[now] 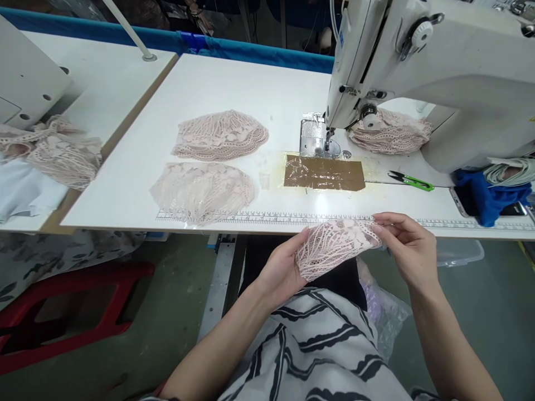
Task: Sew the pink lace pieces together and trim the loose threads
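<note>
A pale pink lace piece (336, 248) is stretched between my two hands, just off the table's front edge above my lap. My left hand (284, 267) grips its left end, thumb on top and fingers underneath. At the right end, my right hand (403, 242) pinches the lace between thumb and fingertips. Two stacks of similar lace lie flat on the table to the left: a scalloped upper stack (221, 135) and a lower stack (204, 192) that reaches over the printed ruler strip (284, 218).
A sewing machine (376, 67) stands at the right, its needle over a metal plate. A brown card (324, 172) is taped in front. More lace (390, 132) lies behind the needle. Green thread snips (412, 180), a phone and blue cloth (487, 195) sit at right.
</note>
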The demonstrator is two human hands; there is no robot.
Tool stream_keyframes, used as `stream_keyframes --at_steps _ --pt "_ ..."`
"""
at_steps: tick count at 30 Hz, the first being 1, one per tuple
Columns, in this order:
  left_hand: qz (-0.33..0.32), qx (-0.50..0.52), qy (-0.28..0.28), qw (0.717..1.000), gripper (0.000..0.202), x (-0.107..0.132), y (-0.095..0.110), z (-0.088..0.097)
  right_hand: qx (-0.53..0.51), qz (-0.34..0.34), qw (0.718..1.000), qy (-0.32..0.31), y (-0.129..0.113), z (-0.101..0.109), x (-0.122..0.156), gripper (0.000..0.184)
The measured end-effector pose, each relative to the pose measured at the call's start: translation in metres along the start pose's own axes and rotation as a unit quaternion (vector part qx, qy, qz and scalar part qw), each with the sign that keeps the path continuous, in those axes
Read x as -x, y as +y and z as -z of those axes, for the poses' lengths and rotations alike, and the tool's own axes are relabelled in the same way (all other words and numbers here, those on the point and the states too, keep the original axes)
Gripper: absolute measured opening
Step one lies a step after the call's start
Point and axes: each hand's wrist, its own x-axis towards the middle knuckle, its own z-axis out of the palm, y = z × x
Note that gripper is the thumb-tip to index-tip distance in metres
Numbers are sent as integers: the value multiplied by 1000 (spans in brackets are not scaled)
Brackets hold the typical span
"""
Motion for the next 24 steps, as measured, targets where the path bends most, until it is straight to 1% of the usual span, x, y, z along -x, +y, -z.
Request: stream_keyframes --at_steps 9,24 --pt "6 6 -3 1000 35 -2 -2 3 -4 7 1000 -8 -2 -2 1 13" --pt "6 10 -37 999 37 -2 -3 7 -1 5 1000 -8 -6 -3 0 16"
